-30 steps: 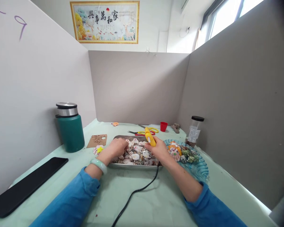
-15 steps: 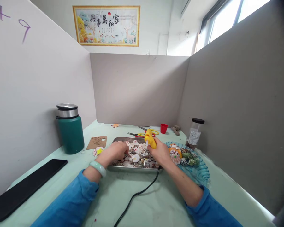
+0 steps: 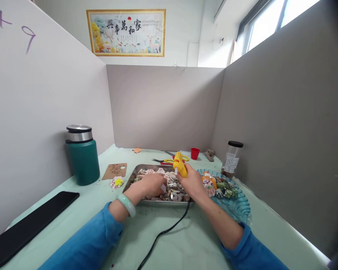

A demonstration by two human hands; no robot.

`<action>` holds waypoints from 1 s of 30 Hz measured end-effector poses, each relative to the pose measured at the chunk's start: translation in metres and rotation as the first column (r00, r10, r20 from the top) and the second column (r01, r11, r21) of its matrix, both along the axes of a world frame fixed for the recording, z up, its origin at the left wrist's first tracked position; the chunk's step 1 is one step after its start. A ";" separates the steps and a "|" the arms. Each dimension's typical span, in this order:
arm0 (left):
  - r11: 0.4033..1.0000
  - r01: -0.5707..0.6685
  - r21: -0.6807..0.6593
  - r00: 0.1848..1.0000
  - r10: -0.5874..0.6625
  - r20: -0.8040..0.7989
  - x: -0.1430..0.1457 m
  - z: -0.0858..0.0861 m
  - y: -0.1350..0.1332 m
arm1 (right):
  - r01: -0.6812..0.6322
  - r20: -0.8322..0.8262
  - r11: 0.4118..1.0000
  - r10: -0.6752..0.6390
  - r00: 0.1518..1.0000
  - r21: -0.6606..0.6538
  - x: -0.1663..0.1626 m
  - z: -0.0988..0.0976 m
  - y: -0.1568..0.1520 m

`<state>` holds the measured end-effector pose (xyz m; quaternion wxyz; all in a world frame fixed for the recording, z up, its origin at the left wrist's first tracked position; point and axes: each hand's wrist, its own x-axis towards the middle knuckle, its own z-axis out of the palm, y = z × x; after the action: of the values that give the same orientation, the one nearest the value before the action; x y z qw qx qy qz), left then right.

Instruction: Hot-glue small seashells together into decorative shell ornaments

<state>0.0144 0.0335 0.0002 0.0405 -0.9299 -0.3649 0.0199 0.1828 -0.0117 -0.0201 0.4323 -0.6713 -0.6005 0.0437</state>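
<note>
A metal tray (image 3: 129,183) full of seashells (image 3: 171,178) lies in front of me. My left hand (image 3: 152,184) is over the middle of the tray, its fingers closed around a pale shell (image 3: 163,188); the fingertips are partly hidden. A jade-green bangle (image 3: 126,204) circles that wrist. In my right hand (image 3: 192,182) is a yellow glue gun (image 3: 180,164), held above the tray's right side with its pale nozzle tipped down to the left. From its handle a black cord (image 3: 163,232) runs toward me across the table.
On the right, a blue plate (image 3: 243,210) holds shell pieces beside a clear jar (image 3: 231,161). Behind the tray lie scissors (image 3: 160,161) and a red cup (image 3: 195,153). A brown card (image 3: 115,171), a shell flower (image 3: 117,182), a green bottle (image 3: 83,161) and a black slab (image 3: 36,225) are left.
My left hand has moved right across the tray and closed on a pale shell. The right hand and glue gun have hardly moved.
</note>
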 end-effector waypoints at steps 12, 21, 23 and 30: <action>0.942 -0.283 0.181 0.958 0.288 -0.004 -0.020 0.030 0.035 | -0.020 -0.041 0.999 0.022 0.999 0.042 0.002 -0.001 0.001; 0.999 -0.037 0.032 0.994 0.039 -0.098 0.012 -0.001 0.014 | -0.022 -0.021 0.998 0.023 1.000 0.054 0.001 -0.002 0.001; 0.998 -0.030 0.054 0.990 0.038 -0.139 0.017 -0.003 0.016 | -0.027 -0.020 0.998 0.028 0.999 0.056 0.001 -0.003 0.002; 0.991 -0.115 0.067 0.993 0.115 0.007 0.005 0.010 0.038 | -0.005 -0.014 0.999 0.006 1.000 0.045 0.000 -0.001 -0.001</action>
<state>0.0192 0.0712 0.0104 0.0702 -0.9054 -0.4186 0.0084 0.1831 -0.0122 -0.0214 0.4514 -0.6596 -0.5999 0.0362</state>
